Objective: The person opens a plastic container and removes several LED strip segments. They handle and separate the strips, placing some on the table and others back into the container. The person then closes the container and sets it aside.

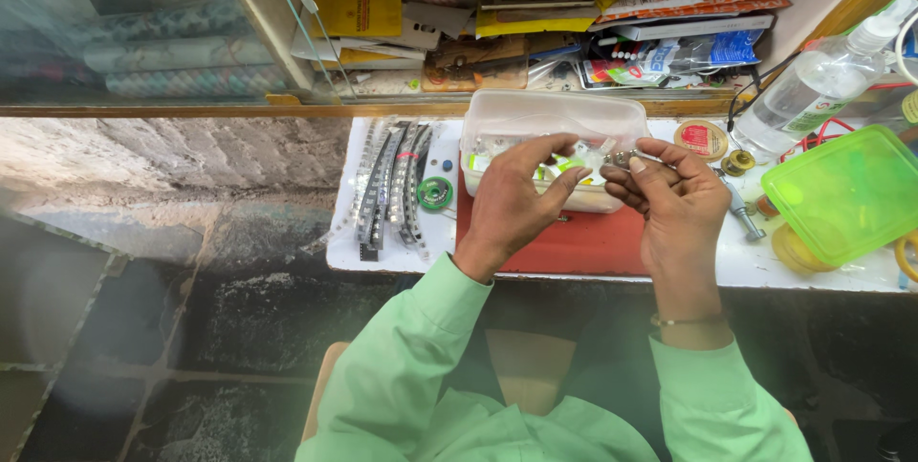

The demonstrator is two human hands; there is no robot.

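My left hand [516,196] reaches into a clear plastic box [550,116] of small parts, with its fingers curled over the contents; whether it grips anything is hidden. My right hand [669,196] is beside it at the box's right edge, pinching a small silvery metal part [620,159] between thumb and fingers. The box stands on a red mat [574,242] on a white work surface [822,275]. Both arms wear light green sleeves, and a thin bracelet circles my right wrist.
Strips of component tape [387,189] and a small green reel [435,193] lie left of the box. At the right are a green plastic lid [846,192], a clear bottle [813,89], a round tin [701,139] and a screwdriver [741,209]. A shelf of packets and boxes [535,27] runs behind.
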